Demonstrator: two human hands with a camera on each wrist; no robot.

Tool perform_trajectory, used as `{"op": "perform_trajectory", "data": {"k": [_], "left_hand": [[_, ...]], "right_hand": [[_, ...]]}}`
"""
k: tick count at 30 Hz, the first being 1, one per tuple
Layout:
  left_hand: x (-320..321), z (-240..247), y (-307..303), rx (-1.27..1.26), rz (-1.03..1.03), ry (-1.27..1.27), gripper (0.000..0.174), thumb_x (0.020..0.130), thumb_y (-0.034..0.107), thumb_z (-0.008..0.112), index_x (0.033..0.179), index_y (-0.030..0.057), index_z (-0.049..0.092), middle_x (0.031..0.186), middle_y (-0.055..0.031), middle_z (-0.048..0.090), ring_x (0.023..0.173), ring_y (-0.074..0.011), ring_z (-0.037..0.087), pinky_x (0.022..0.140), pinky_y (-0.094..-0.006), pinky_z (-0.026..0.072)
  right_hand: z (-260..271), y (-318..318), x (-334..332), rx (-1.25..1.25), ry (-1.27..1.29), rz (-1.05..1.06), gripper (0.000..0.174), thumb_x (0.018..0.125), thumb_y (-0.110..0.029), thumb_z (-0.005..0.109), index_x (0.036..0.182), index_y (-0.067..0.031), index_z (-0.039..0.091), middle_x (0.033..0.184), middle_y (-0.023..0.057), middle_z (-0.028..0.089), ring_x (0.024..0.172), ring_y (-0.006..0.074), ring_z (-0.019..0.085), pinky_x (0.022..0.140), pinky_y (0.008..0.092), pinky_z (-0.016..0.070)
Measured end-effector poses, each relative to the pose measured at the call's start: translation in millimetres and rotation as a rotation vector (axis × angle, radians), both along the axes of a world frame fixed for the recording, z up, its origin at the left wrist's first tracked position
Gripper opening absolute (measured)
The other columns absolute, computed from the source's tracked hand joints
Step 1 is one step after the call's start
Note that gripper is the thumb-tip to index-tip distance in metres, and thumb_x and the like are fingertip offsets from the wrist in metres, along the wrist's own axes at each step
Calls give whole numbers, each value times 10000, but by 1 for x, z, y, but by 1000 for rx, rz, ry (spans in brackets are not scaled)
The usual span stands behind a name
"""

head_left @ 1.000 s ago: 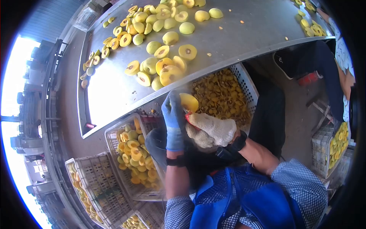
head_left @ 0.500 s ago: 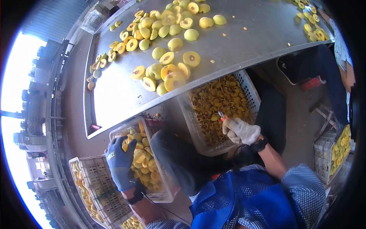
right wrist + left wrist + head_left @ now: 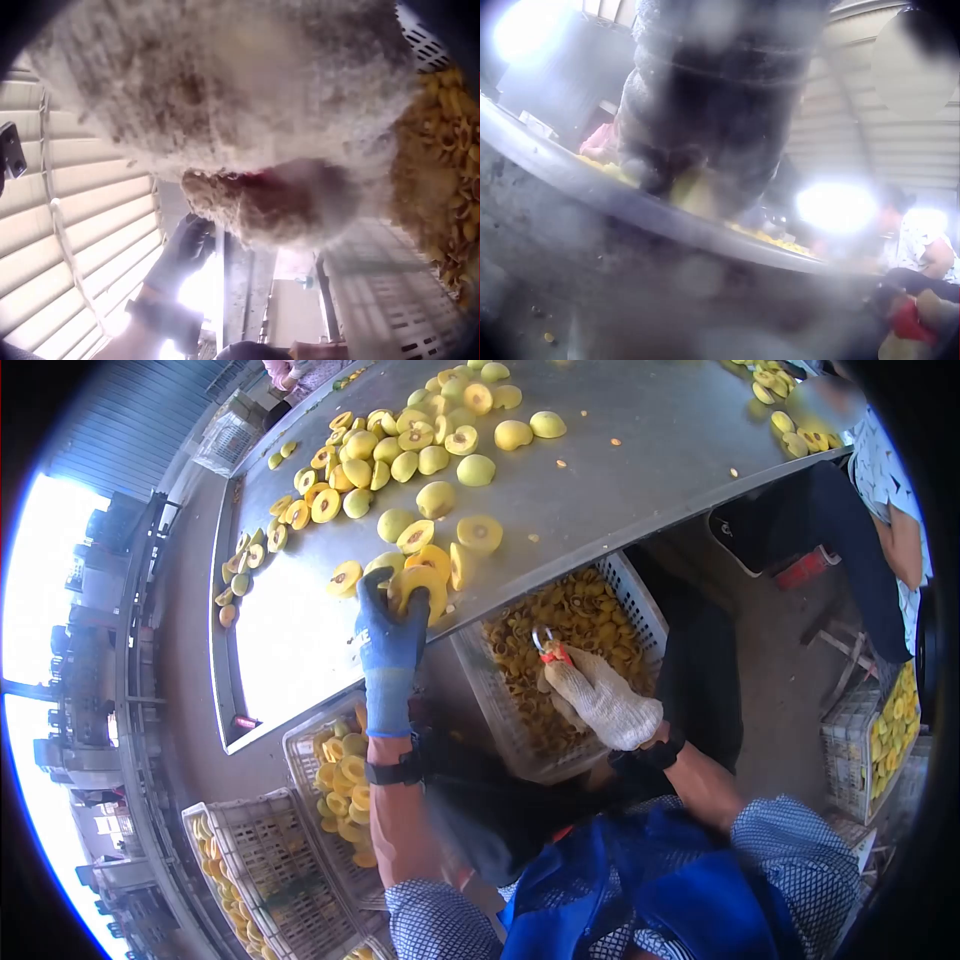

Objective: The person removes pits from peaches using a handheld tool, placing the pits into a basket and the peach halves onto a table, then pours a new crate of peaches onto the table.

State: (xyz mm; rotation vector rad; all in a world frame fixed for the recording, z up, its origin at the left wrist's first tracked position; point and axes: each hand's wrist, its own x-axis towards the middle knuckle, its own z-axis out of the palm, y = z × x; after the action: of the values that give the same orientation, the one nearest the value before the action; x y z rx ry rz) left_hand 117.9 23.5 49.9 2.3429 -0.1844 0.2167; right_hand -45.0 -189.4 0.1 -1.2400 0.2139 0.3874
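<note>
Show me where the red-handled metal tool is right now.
In the head view, the red-handled metal tool is just right of centre, gripped in the gloved right hand and seen against the white crate of yellow fruit scraps.

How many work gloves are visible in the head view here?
2: a blue-grey fabric glove on the left hand, which holds a halved yellow fruit at the metal table, and an off-white knitted glove on the right hand, which grips a red-handled metal tool. Others may be hidden.
</note>
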Motion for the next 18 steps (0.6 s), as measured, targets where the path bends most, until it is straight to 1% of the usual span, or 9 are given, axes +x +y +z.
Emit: {"op": "perform_trajectory", "data": {"k": [2,3,4,5,7,11,13,14,18], "left_hand": [[-13,-14,6,-303,-61,-116,434,878,234,681,1242,42,542,1013,-114,670,896,-214,664,688,-335,529],[-22,-19,6,-457,-91,-180,423,893,220,665,1254,39,538,1033,-97,662,899,-187,658,670,-315,526],[-38,-10,4,-465,-31,-61,412,925,235,621,1276,38,534,1097,-87,638,898,-157,637,660,-279,515],[-50,-10,1,-539,-10,-7,418,937,277,601,1279,50,521,1070,-82,641,876,-139,623,662,-249,504],[-72,-6,-5,-765,52,223,375,959,163,577,1291,24,472,1200,-117,582,1041,-162,581,880,-294,504],[-88,-32,-12,-952,-71,172,417,1011,350,488,1292,43,457,1237,-117,555,1080,-181,564,903,-320,488],[-89,-37,-17,-1093,-126,213,493,1024,444,436,1314,46,451,1253,-117,541,1107,-199,556,928,-335,479],[-92,-38,-20,-1042,-188,184,605,1022,537,350,1352,37,436,1275,-120,532,1142,-219,548,953,-352,473],[-98,-50,-23,-865,-130,129,627,1028,530,330,1351,8,457,1279,-135,542,1161,-236,547,985,-373,459]], "right_hand": [[11,12,11,-187,-133,19,317,986,-365,537,1016,-53,588,771,79,599,664,241,565,589,322,450],[21,17,14,-247,-191,31,325,981,-368,540,1048,-54,595,827,119,621,744,309,580,645,363,466],[31,21,18,-310,-249,40,337,976,-371,544,1080,-56,603,883,158,643,824,376,595,700,404,482],[40,26,21,-372,-307,46,353,971,-374,547,1112,-57,610,939,197,665,904,444,610,755,445,498],[46,33,22,-478,-462,0,359,964,-392,557,1106,-66,615,938,199,668,903,433,618,733,450,501],[45,42,15,-624,-404,19,389,956,-424,554,1123,-79,618,918,216,669,905,436,619,705,465,504],[36,45,14,-579,-399,-5,411,952,-449,549,1117,-80,629,916,225,667,909,441,616,706,472,503],[34,45,14,-565,-387,4,414,951,-452,549,1114,-80,633,915,226,668,908,442,618,708,474,504],[25,43,10,-559,-363,55,427,947,-465,549,1104,-79,641,927,226,673,908,441,623,726,477,511]]}}
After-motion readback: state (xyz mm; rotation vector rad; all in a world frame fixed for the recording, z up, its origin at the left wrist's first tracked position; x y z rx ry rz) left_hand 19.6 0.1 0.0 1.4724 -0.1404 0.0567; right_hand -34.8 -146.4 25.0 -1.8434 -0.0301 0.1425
